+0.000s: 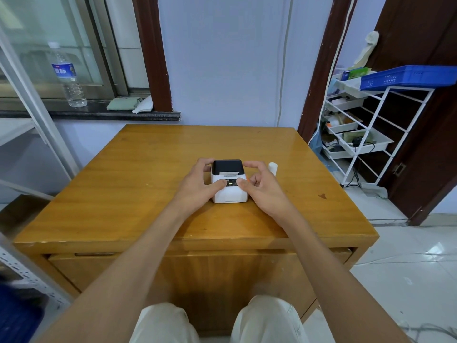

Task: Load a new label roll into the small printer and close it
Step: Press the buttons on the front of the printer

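Head view: we see the small printer [229, 180] sitting flat near the middle of the wooden bench [123, 194]. Black lid end points away from us toward the wall, white front face points at us. Its long axis runs front to back, roughly square to the bench edge. The lid looks down, with a strip of white label showing at the slot.

Our left hand [197, 180] cups the printer's left side, thumb on the top panel, fingers curled round the far left corner; that grip is closed on the printer. Our right hand [262, 183] sits at the right side, thumb touching the top panel, fingers spread and partly curled above the corner; grip open, not clamping anything.

A white label roll [273, 167] stands just right of the printer, behind the right hand, upright on the bench.
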Demonstrator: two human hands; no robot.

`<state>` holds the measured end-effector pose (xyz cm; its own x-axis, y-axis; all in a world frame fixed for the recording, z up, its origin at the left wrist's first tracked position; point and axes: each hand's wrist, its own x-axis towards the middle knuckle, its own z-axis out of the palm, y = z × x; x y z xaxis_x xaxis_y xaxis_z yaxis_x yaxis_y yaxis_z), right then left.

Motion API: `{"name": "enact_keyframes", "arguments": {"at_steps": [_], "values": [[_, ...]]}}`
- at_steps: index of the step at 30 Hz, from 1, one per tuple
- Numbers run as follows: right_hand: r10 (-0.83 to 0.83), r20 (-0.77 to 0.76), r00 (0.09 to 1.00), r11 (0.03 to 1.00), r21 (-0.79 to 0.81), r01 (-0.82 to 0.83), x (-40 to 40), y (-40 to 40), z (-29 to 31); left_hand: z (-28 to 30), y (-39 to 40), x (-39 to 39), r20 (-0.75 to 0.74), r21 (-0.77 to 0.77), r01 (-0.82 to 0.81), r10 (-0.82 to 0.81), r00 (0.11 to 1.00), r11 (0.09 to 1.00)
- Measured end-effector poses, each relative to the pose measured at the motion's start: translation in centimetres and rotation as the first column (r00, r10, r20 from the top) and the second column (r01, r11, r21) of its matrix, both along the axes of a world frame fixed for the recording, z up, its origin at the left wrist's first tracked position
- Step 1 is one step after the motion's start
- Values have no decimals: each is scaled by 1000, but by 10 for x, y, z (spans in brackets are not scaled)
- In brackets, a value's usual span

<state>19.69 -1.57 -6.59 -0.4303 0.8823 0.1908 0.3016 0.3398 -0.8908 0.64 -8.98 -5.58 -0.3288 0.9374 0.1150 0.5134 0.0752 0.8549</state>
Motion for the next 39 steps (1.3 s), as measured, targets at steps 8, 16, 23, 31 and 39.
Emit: {"name": "enact_keyframes", "arguments": {"at_steps": [8, 16, 23, 31, 39], "values": [[-40, 44, 998, 999, 25, 39, -4, 1, -2, 1, 0, 1, 1, 1, 3, -3, 1000, 1000], [-60, 50, 997, 997, 44, 57, -4, 0, -3, 3, -3, 1, 16, 2, 7, -7, 1000, 1000], [-28, 13, 1000, 999, 33, 28, -1, 1, -6, 5, -6, 3, 41, -17, 12, -11, 999, 1000], [-9, -25, 1000, 999, 32, 9, 0, 2, -8, 4, -6, 2, 70, -14, 30, -29, 997, 999], [-11, -25, 1000, 1000, 26, 12, -1, 4, -9, 4, -5, 1, 65, -7, 33, -32, 997, 999]]}}
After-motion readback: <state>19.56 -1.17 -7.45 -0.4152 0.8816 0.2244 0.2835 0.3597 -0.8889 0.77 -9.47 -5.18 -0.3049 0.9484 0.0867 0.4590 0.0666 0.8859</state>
